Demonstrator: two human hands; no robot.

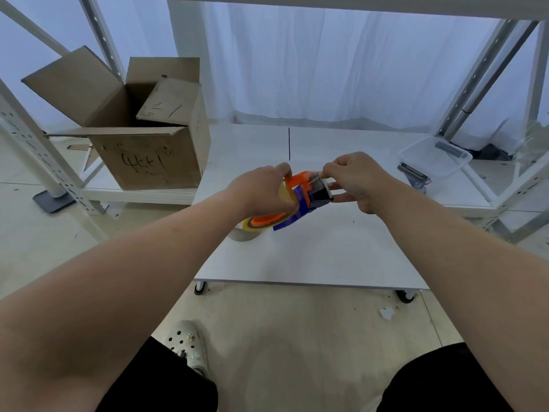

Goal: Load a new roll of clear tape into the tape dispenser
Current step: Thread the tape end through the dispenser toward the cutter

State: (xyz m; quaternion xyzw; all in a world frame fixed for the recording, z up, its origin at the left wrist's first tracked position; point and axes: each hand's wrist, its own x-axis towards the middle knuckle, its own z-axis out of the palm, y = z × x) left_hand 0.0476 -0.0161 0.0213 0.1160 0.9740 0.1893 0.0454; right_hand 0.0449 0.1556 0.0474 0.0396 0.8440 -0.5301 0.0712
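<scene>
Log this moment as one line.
stage: threading tape | left hand: holds tape dispenser above white table | right hand: fingers pinch clear tape end at cutter | roll: mounted

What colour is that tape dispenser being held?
Mostly orange, with blue parts and a black cutter end; the tape dispenser shows best in the head view.
</scene>
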